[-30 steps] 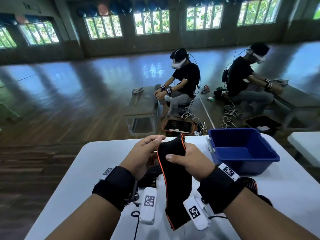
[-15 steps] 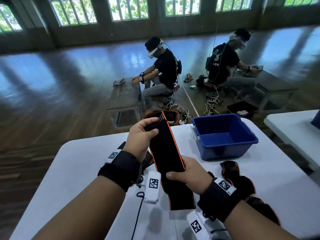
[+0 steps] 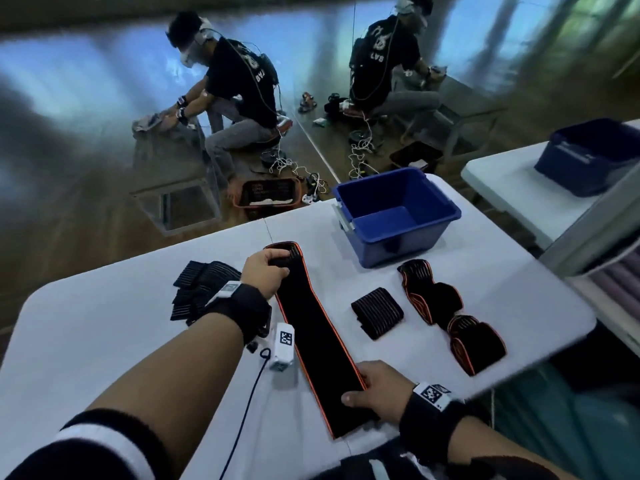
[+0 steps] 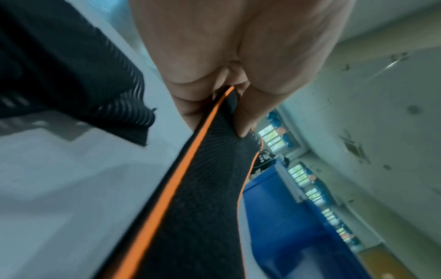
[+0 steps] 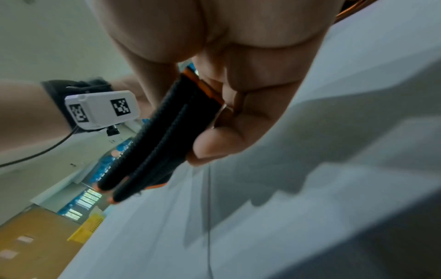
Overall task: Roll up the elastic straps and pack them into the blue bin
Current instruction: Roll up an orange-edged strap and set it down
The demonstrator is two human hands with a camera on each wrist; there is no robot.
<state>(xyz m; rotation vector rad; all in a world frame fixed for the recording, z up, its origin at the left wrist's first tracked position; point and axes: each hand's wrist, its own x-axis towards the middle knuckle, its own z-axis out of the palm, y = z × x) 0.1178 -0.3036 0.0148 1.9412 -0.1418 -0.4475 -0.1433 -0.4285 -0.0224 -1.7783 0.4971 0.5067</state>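
While the long black strap with orange edging [image 3: 313, 327] lies stretched out flat on the white table [image 3: 104, 334], both hands hold its ends. Left hand [image 3: 265, 273] grips the far end, thumb on top and fingers curled under; left wrist view shows the strap [image 4: 190, 188] pinched between thumb and fingers [image 4: 243, 117]. Right hand [image 3: 375, 389] holds the near end at the table's front edge, thumb lying across the top of the fabric; right wrist view shows the end doubled into two layers [image 5: 152, 143], squeezed between thumb and curled fingers [image 5: 214, 147].

Blue bin [image 3: 398, 216] sits at the far right of the table, just beyond the strap's far end, nothing visible inside it. Pile of black ribbed straps [image 3: 199, 289] lies left of the left wrist, partly hidden by it. Right of the long strap: a small folded black striped strap [image 3: 377, 311], then a loosely crumpled orange-edged strap [image 3: 446, 313] running from near the bin toward the table's right edge.

White tagged tracker [image 3: 284, 346] hangs off the left wristband, cable trailing down. Background: a seated person in a headset [image 3: 235, 98] and a mirror reflection, blurred. Second blue bin [image 3: 592, 154] on another table at far right.
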